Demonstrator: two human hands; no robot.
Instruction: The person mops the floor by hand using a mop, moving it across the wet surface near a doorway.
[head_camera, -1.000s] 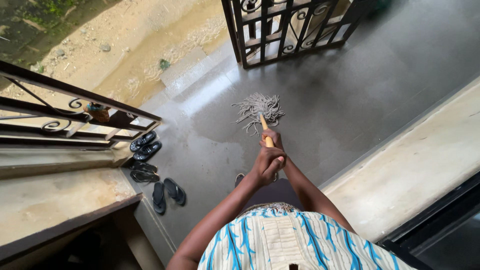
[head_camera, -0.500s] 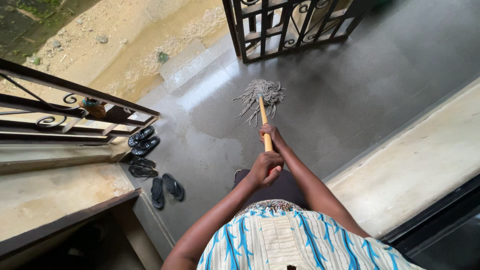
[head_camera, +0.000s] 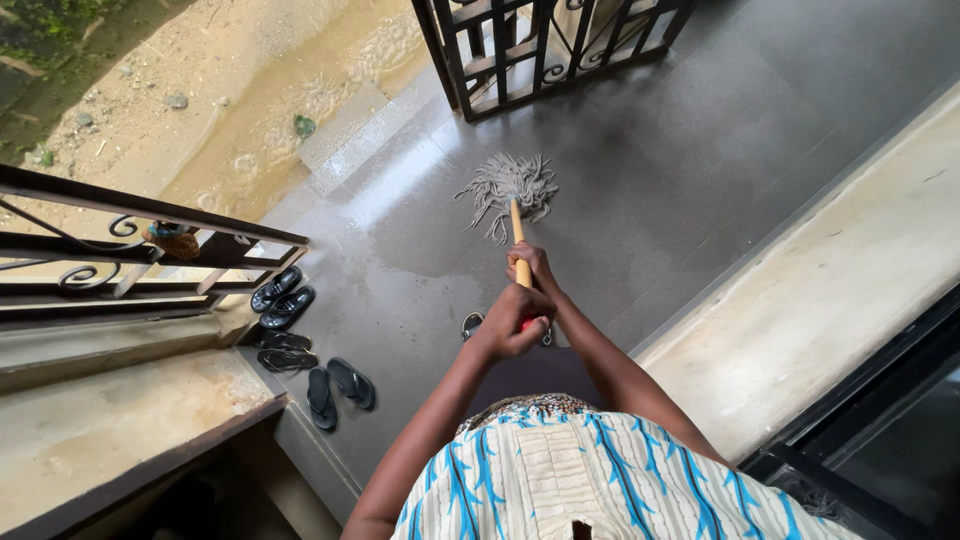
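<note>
Since half a second before, our mop head (head_camera: 505, 185) slid slightly left on the wet floor (head_camera: 700, 170) | both hands closed around the wooden handle (head_camera: 518, 240), right hand (head_camera: 530, 268) ahead, left hand (head_camera: 510, 330) behind | risk: we judged slipping on the wet film | slippers (head_camera: 305, 340) lay left, iron gate (head_camera: 540, 45) blocked ahead.
</note>
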